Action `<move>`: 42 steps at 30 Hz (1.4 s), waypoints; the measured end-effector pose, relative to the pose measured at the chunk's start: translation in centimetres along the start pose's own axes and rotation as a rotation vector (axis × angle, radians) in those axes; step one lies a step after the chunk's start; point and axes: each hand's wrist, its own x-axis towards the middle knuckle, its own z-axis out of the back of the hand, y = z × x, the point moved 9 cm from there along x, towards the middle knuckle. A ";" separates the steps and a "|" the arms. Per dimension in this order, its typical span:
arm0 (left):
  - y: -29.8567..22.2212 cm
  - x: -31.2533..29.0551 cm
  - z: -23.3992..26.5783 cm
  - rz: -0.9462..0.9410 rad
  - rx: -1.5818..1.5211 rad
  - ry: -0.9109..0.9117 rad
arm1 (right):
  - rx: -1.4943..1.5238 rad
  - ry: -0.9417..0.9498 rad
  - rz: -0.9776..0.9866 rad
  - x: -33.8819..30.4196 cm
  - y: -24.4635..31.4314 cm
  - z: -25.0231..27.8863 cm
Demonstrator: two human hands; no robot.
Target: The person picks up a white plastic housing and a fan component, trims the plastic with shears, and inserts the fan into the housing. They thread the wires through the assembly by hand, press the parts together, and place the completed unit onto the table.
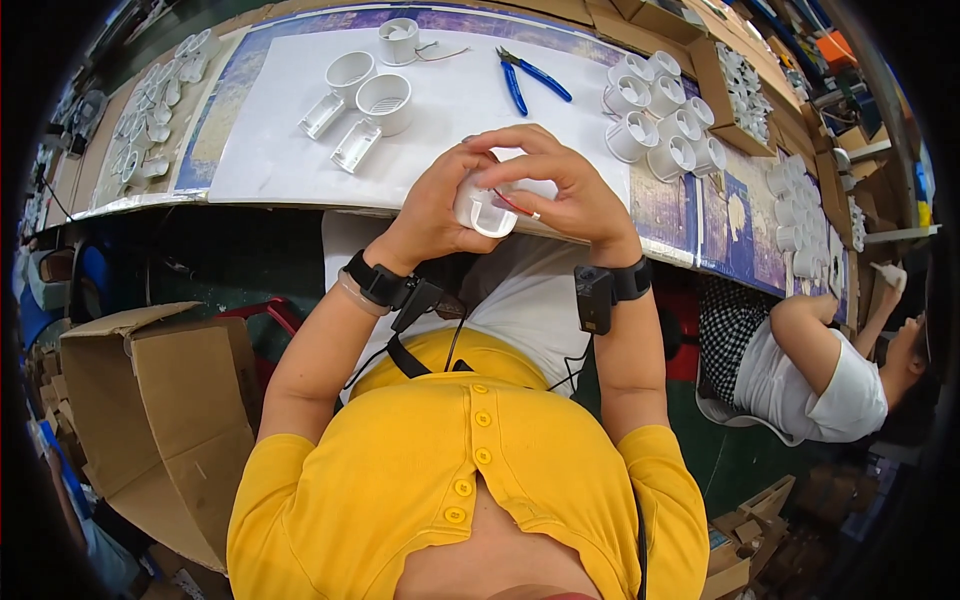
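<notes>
Just above the table's near edge, my left hand (440, 205) is wrapped around a white plastic cup-shaped housing (484, 212). My right hand (575, 190) curves over the same housing from the other side, its fingers bent at the top. A red wire (513, 203) with a small white connector (535, 215) runs from the housing toward the right fingers; whether they pinch it is unclear. Beyond my hands stand white round cups (385, 104) with attached rectangular trays (357, 146). Another white cup (398, 42) with thin wires lies farther back.
Blue-handled cutting pliers (530, 80) lie on the white sheet (450, 85). Several white cups (668, 110) cluster at the right, beside a cardboard box (745, 95) of small parts. More white parts (150, 115) lie far left. A person (810, 360) sits at the right; an open carton (165, 420) stands left.
</notes>
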 end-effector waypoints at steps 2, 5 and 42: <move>0.3 0.0 0.0 0.123 -0.048 0.018 | 0.097 0.081 0.047 0.3 -0.1 -0.5; 1.1 -0.2 -0.2 0.160 -0.074 0.031 | 0.382 -0.026 -0.104 -0.1 -1.5 -0.6; -1.7 1.2 1.8 0.077 -0.477 -0.382 | 0.748 -0.462 -0.218 -0.8 -2.8 -3.4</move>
